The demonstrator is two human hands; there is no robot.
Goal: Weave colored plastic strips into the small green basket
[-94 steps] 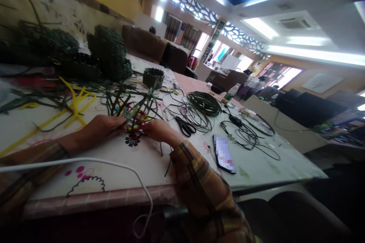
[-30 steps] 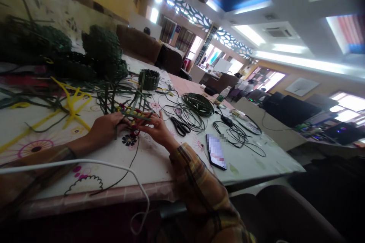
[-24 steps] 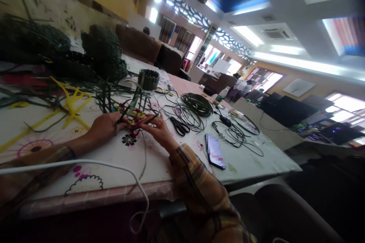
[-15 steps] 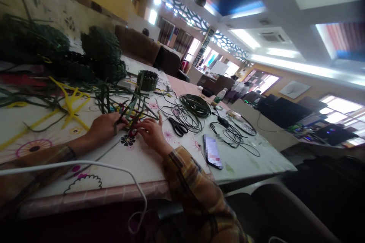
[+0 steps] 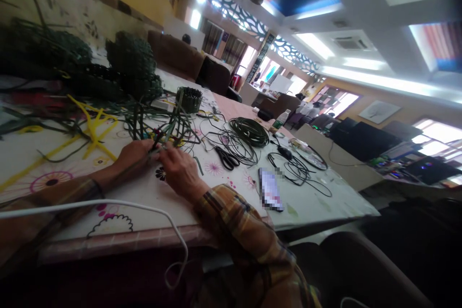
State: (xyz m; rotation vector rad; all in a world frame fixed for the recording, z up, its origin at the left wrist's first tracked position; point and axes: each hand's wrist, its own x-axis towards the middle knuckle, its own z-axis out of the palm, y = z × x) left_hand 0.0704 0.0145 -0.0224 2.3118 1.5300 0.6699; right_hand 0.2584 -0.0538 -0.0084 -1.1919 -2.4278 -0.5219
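Note:
A loose weave of dark green strips (image 5: 135, 122) stands up from the table, with small red, yellow and blue bits low in it. At its near edge, my left hand (image 5: 136, 156) is closed on the green strips. Right beside it, my right hand (image 5: 178, 169) has its fingers pinched together at the same strips, its fingertips close to those of my left hand. The exact crossing of strips between the fingers is too small to tell. Black-handled scissors (image 5: 227, 158) lie to the right of my right hand.
Yellow strips (image 5: 94, 134) lie on the left. A small round green woven basket (image 5: 189, 100) stands behind the weave. Coiled green strip (image 5: 249, 131), black cable (image 5: 290, 168) and a phone (image 5: 270, 189) are on the right. A white cable (image 5: 137, 205) hangs across the front.
My right hand has moved left and closed up beside my left hand; its fingers were more spread before. The whole view has shifted slightly.

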